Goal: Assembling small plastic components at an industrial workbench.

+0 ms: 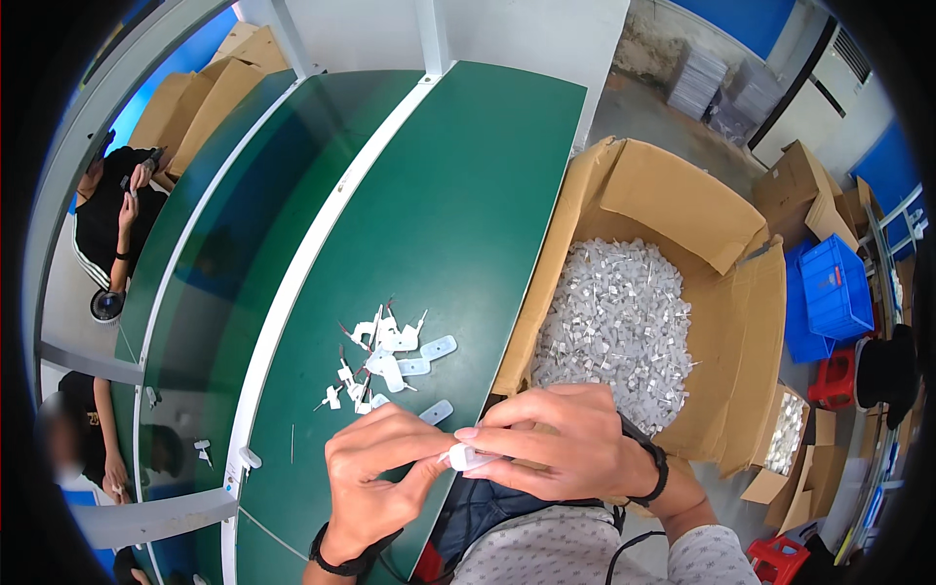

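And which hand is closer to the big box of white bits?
Right. The right hand is just this side of the cardboard box; the left hand is farther left, near the green table.

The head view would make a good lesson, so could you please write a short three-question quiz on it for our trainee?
1. True or false: the left hand and the right hand both grip one small white part.
2. Which of these fills the bottom of the large open cardboard box?
a) glass bottles
b) a pile of small white pieces
c) folded clothes
3. Fill in the gap: the tabletop under the loose pieces is ____ in colour.

Key: 1 true; 2 b; 3 green.
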### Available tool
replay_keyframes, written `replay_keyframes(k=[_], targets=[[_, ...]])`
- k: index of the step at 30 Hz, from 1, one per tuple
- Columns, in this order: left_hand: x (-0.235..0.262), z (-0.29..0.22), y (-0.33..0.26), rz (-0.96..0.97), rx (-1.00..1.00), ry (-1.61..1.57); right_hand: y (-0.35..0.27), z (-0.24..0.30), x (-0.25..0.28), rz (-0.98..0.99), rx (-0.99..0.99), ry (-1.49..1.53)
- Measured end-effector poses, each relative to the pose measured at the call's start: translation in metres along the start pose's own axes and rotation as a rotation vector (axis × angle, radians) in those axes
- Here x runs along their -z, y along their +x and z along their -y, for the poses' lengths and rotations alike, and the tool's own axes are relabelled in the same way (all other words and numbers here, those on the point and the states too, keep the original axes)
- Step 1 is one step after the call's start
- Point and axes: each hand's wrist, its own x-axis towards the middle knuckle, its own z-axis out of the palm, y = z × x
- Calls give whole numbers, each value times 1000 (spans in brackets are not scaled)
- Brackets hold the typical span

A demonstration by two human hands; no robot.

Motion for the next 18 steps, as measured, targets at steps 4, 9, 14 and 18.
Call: replay_keyframes(k=[4,9,14,18], targets=[[-3,-1,-1,-20,-11,-66,-1,-2,-1,-30,18,28],[-10,8,-6,-119,-120,-88,-3,2,-9,-78,-16,79],[-11,8,-9,-181,-152,-48,-1,8,-11,-88,-86,171],[-13,8,-10,-199,-181,-10,-3,6,-9,-41,-121,249]])
